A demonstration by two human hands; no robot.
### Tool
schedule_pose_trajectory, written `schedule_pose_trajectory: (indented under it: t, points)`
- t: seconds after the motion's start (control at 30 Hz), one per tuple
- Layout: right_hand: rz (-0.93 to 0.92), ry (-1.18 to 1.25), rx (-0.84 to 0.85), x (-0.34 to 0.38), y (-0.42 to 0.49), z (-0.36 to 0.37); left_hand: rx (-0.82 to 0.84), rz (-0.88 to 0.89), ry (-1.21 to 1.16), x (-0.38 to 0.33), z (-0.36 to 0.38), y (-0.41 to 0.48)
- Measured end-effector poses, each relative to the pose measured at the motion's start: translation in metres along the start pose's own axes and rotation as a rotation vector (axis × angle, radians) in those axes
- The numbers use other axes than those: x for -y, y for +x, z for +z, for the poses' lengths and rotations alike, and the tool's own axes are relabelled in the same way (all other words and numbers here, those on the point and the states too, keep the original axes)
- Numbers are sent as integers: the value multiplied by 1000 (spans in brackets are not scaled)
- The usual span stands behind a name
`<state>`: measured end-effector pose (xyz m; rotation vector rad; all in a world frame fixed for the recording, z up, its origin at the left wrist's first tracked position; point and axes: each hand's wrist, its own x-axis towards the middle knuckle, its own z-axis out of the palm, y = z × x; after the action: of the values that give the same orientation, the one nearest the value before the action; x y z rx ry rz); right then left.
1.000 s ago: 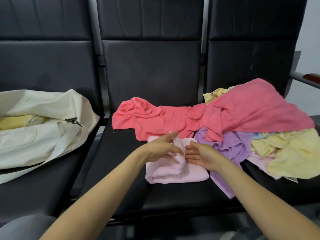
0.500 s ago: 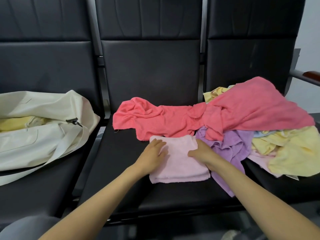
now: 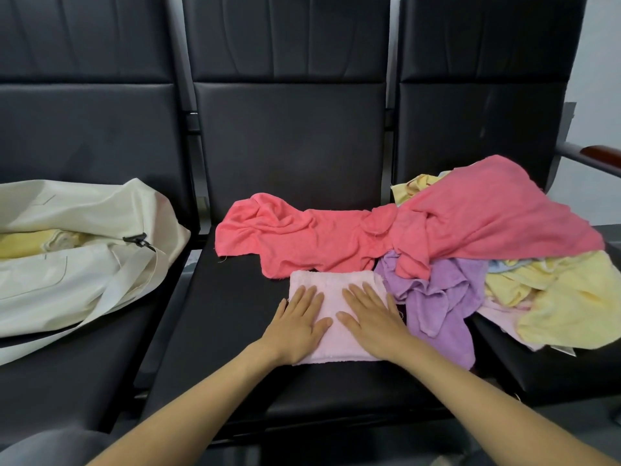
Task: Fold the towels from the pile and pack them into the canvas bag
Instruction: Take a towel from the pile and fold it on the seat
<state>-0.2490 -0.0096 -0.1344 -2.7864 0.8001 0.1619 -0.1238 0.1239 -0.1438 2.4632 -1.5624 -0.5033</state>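
So the folded pale pink towel is lying flat on the middle seat of a row of black padded chairs, toward the front edge and a bit right of center. Both hands are flat on top of it, palms down: left hand on the left half, right hand on the right half, fingers straight and slightly spread, pointing away from the person. They're not curled around or pinching anything, just pressing on the cloth, with a strip of pink showing between them. Right behind the pink one, touching its far edge, there's a big coral towel all rumpled, stretched from the middle seat over onto the heap on the right seat. A purple towel droops down just beside the right hand, its edge up against the pink towel's right side. Further right the pile has a yellow towel at the front, a bit of light blue cloth peeking out under the coral one, and more yellow at the back. Over on the left seat, well apart from the hands, the cream canvas bag is lying on its side with its mouth open, something yellow is visible inside it, a black zipper pull sits at the opening, and a strap trails down toward the seat front. Far right there's a wood-topped armrest.
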Motion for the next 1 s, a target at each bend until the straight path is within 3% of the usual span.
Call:
schedule_pose_trajectory:
  t: [0.17, 0.27, 0.33, 0.47, 0.6, 0.8, 0.87, 0.9, 1.0]
  points:
    - [47, 31, 20, -16, -4, 5, -49, -18, -90, 9, 0, -4]
    - [84, 48, -108, -16, -8, 2, -259, -200, -214, 6, 1, 0]
    - [153, 66, -211, -14, -7, -1, -307, -335, -120, 4, -3, 5]
    - [328, 215, -149, -19, -3, -13, -192, -478, -86, 2, -16, 13]
    - [351, 340, -70, -24, 3, -24, -95, -487, -79, 0, -23, 17]
    - [309, 275, 9, -16, 2, -33, -99, -430, -122, -2, -24, 13]
    - [277, 356, -7, -16, 2, -36, -93, -375, -292, 1, -26, 9]
    - [257, 453, -25, -16, 2, -37, -82, -325, -485, 1, -29, 5]
    - [265, 1008, -28, -14, 4, -36, -41, -224, -1088, 2, -43, -8]
